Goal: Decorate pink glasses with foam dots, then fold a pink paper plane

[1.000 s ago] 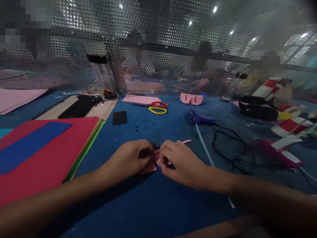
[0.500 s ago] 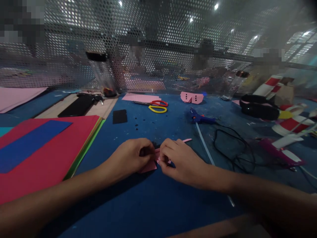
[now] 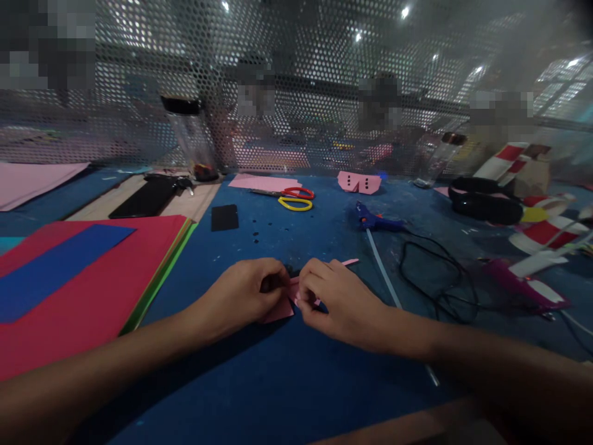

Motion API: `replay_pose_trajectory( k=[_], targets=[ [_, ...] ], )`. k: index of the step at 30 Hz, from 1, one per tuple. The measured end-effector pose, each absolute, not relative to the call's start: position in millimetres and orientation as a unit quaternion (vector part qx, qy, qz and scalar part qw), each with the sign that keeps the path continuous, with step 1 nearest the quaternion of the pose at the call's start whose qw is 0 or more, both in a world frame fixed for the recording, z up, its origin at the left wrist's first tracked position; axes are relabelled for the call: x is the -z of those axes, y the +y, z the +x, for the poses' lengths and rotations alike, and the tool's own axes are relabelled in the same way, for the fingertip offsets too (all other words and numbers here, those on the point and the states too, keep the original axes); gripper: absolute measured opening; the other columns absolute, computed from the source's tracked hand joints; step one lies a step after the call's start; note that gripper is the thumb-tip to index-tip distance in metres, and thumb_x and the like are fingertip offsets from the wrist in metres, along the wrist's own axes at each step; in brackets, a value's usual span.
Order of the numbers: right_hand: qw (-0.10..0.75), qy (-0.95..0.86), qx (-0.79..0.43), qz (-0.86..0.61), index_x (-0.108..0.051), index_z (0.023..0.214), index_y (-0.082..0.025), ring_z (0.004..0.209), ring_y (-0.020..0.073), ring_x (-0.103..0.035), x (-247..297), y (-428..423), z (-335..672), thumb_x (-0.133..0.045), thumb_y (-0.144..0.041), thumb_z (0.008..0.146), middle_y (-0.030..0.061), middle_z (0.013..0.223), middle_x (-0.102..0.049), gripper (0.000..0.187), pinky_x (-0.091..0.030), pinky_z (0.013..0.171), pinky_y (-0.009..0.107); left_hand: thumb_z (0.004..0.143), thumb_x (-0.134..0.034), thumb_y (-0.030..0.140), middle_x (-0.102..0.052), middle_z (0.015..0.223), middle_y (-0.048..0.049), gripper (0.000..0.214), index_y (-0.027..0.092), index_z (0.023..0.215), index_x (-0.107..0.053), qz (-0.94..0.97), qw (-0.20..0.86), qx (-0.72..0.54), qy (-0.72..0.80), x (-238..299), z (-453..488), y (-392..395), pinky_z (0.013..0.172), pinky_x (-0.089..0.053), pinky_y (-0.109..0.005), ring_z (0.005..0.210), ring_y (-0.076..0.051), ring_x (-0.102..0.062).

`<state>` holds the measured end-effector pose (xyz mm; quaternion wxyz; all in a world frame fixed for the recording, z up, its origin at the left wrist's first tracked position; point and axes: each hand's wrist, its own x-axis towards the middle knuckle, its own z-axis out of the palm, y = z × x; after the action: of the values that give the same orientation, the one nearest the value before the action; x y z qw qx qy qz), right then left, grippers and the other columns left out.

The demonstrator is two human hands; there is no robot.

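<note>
At the middle of the blue table, my left hand (image 3: 257, 289) and my right hand (image 3: 336, 300) meet over a folded piece of pink paper (image 3: 280, 311). The left fingers are closed on its left part, and the right fingers pinch it close beside them. Most of the piece is covered by my fingers. A thin pink strip (image 3: 351, 262) sticks out behind my right hand. Farther back lie scissors (image 3: 296, 198) with red and yellow handles, a black paper square (image 3: 225, 217) and a pink cutout (image 3: 359, 182) with small black marks.
A blue glue gun (image 3: 377, 221) with a long glue stick (image 3: 384, 269) and coiled black cord (image 3: 440, 272) lies right. Stacked coloured paper (image 3: 152, 247) and a phone (image 3: 146, 196) are left. Two clear bottles (image 3: 189, 136) stand before a perforated metal screen (image 3: 306, 93); people show behind it.
</note>
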<state>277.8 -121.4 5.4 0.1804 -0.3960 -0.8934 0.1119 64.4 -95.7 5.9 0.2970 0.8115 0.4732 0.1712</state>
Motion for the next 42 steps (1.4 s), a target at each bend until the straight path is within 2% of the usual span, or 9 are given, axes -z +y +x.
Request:
replay_pose_trajectory(
  k=[34,42],
  targets=[
    [0.184,-0.898,-0.097,-0.389,-0.057,0.083,-0.018,0.077,0.0143,-0.051,-3.0,-120.3,278.3,-0.056,-0.014,0.086,0.0018,0.092,-0.06,0.005,-0.034,0.075,0.032,0.079,-0.058,0.015,-0.069,0.074,0.0016,0.02,0.02,0.092,-0.072,0.808,0.304,-0.166,0.476,-7.0,65.9,-95.2,0.055,-0.038,-0.021,0.063,-0.012,-0.06],
    [0.184,-0.897,-0.101,-0.39,-0.058,0.083,-0.018,0.077,0.0144,-0.051,-4.0,-120.4,277.5,-0.055,-0.014,0.086,0.002,0.092,-0.061,0.006,-0.035,0.075,0.033,0.08,-0.06,0.016,-0.067,0.071,0.0025,0.014,0.019,0.089,-0.07,0.815,0.311,-0.164,0.461,-6.6,63.7,-94.3,0.055,-0.038,-0.021,0.063,-0.012,-0.059]
  ],
)
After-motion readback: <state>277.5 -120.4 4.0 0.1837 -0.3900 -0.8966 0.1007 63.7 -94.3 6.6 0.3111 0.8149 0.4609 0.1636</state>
